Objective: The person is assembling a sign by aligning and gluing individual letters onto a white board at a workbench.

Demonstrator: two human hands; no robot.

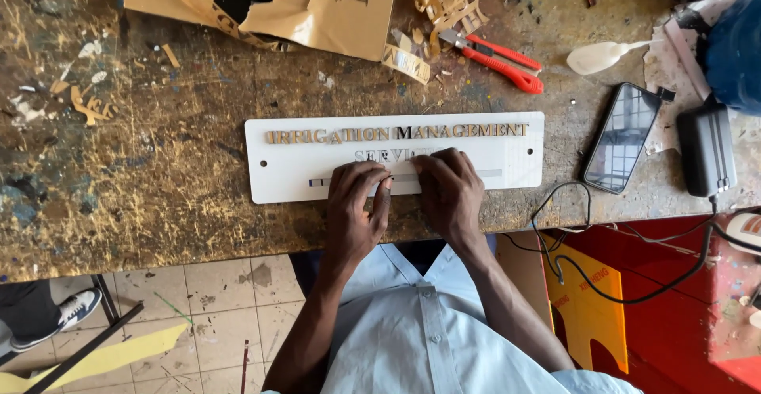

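A long white sign plate (285, 180) with raised gold and dark letters lies flat on the worn wooden workbench (143, 196). A thin grey strip (483, 174) runs along its lower middle. My left hand (357, 204) and my right hand (448, 192) rest side by side on the plate's lower middle, fingertips pressed on the strip and the small letters of the second row. The fingers are curled down and hide what lies beneath them. I cannot tell whether either hand pinches a small piece.
Red-handled pliers (499, 59), a dark phone (622, 136), a black charger box (705, 150) with cable, a white glue bottle (598, 57), cut brown sheet (317, 5) and curled scraps lie around. Below the bench edge are tiled floor, another person's shoe (75, 311) and a yellow panel (590, 307).
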